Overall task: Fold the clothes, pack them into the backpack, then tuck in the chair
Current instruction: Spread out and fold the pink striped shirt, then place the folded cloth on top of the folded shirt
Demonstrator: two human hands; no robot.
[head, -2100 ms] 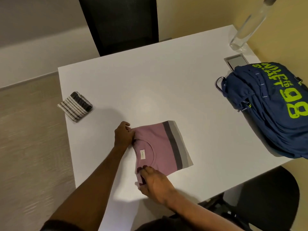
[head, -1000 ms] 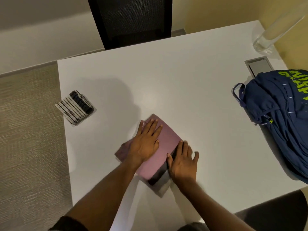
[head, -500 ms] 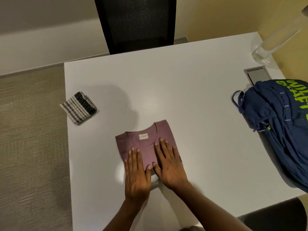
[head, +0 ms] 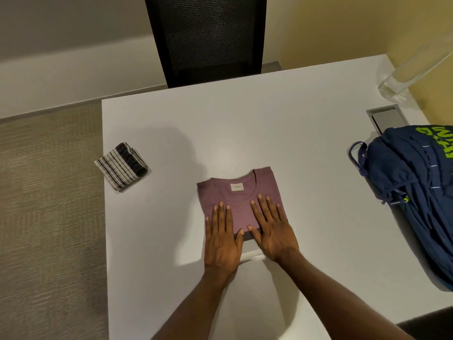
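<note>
- Here, the left hand (head: 221, 241) and right hand (head: 272, 231) lie flat, fingers straight, pressing the near edge of the folded mauve T-shirt (head: 235, 195) mid-way across the white table (head: 245, 123)
- A folded striped garment (head: 121, 165) sits at the table's left edge
- The navy backpack (head: 416, 192) lies at the right, well apart

Shirt (head: 235, 192) mid-table (head: 269, 123); folded cloth (head: 121, 165) left edge; backpack (head: 416, 192) right; chair (head: 208, 38) behind.
</note>
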